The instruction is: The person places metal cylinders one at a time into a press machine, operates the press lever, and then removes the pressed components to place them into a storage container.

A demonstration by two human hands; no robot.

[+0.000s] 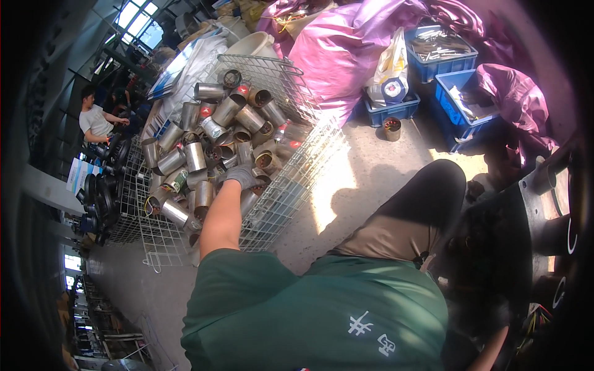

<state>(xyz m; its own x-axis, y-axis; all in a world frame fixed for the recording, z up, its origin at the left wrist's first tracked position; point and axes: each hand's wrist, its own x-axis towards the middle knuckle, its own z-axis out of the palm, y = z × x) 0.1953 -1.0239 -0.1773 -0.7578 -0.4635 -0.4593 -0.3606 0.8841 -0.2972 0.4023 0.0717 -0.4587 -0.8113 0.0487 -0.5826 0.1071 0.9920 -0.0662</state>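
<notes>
My left hand [243,177], in a grey glove, reaches into a wire mesh basket [291,185] heaped with metal cylinders [195,157]. Its fingers curl down over a metal cylinder [265,180] near the basket's right side, and this cylinder is mostly covered by the hand and its neighbours. Many of the cylinders are open-ended, with copper-coloured windings and wires inside; a few carry red or green labels. They lie at all angles. My right forearm [493,350] comes in at the lower right, while the hand itself is lost in deep shadow beside a dark machine part.
Blue crates [440,69] with metal parts stand at the far right, by pink-purple sheeting [334,55]. A single cylinder [391,128] stands on the floor. A dark metal frame [532,210] is close on my right. Another person [96,117] works at far left, behind black rings [99,201].
</notes>
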